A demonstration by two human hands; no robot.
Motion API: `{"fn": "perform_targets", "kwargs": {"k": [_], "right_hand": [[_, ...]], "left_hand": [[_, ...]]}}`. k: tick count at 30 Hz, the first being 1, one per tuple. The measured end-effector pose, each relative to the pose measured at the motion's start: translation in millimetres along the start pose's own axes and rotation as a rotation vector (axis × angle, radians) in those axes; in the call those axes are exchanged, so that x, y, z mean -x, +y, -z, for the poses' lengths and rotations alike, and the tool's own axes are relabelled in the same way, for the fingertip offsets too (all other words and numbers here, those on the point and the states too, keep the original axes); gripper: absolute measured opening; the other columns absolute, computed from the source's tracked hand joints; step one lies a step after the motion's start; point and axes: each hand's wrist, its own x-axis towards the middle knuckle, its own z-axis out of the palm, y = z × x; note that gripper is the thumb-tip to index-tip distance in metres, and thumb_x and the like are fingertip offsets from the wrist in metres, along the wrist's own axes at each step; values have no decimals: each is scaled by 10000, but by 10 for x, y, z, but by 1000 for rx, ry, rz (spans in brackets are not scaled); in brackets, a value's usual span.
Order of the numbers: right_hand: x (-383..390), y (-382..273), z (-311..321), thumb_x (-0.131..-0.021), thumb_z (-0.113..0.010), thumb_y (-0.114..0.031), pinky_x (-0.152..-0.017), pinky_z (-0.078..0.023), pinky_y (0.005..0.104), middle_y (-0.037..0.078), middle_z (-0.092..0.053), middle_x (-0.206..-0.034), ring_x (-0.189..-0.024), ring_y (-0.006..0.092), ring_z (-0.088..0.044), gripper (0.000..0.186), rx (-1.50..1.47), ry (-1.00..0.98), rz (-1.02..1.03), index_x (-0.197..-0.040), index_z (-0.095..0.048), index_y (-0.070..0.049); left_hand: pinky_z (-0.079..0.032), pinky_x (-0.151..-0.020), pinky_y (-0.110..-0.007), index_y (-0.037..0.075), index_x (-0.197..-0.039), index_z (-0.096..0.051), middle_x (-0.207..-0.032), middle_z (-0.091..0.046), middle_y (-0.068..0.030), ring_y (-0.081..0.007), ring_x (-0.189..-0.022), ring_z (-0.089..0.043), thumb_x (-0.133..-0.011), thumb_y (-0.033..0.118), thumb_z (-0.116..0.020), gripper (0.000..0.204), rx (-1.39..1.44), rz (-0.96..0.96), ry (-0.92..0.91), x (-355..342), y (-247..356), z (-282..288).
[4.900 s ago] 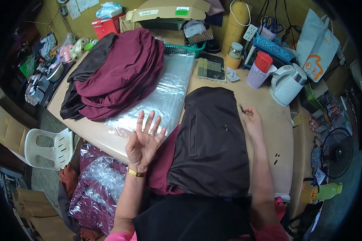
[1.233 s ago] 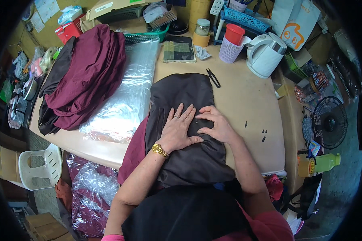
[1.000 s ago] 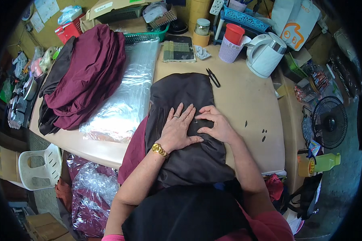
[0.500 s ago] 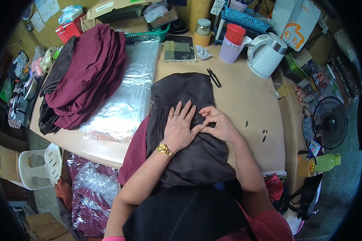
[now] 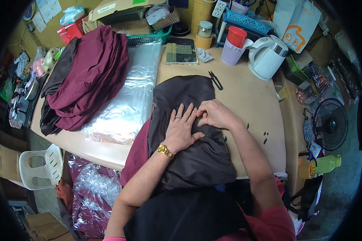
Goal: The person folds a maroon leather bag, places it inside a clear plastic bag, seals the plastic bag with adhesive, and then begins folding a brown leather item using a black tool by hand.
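A dark brown cloth piece (image 5: 201,160), seemingly a folded garment with maroon fabric (image 5: 134,160) showing at its left side, lies in front of me on the table. My left hand (image 5: 182,130) rests flat on the cloth with its fingers stretched out. Just right of those fingertips, my right hand (image 5: 214,113) is curled low over the cloth, thumb and fingertips drawn together. Whatever its fingertips pinch is too small or hidden to make out. Black thread snips (image 5: 215,80) lie beyond the cloth's far right corner.
Left on the table are a maroon and dark fabric heap (image 5: 92,80) and clear plastic sheets (image 5: 128,100). Toward the back stand a white electric kettle (image 5: 267,58), a lilac cup (image 5: 230,52) and a worn book (image 5: 182,52). A black fan (image 5: 330,124) stands at the right.
My right hand has shifted up slightly and turned over toward the left fingertips, covering the spot where pale marks showed on the cloth. The left hand stays flat; the view has shifted slightly.
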Motion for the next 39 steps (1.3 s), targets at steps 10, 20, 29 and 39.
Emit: {"fn": "perform_targets", "kwargs": {"k": [10,20,29,39], "right_hand": [[-68,44,58,-686,-814,-42,-743,-536,387,162,-697,-886,-805,329,-679,238,-8,-114,-12,-875,-702,50],[-77,18,49,-714,-786,-45,-766,-538,404,182,-692,-884,-828,359,-675,203,-23,-161,-35,-864,-695,58],[205,225,-135,-825,-769,-267,-847,-494,474,206,-666,-1035,-1017,388,-629,329,173,412,-263,-983,-690,10],[641,-10,357,-943,-621,-208,-862,-502,352,114,-690,-1071,-930,205,-650,312,-1012,334,-330,-1131,-637,41]], "left_hand": [[-179,-1198,-557,72,-1506,-379,-1604,-296,-144,-408,-1488,-212,-831,607,-661,906,25,-9,12,-8,-15,-21],[-168,-1212,-528,47,-1524,-345,-1606,-295,-128,-375,-1493,-216,-821,620,-656,958,-18,4,-9,14,-40,-6],[-210,-1186,-565,65,-1473,-439,-1600,-300,-149,-415,-1472,-243,-871,552,-644,801,-6,-52,106,28,51,-21],[-483,-961,-317,-11,-1025,-724,-1138,-710,-129,-190,-1080,-646,-972,91,-611,161,1054,10,271,582,-34,882]]}}
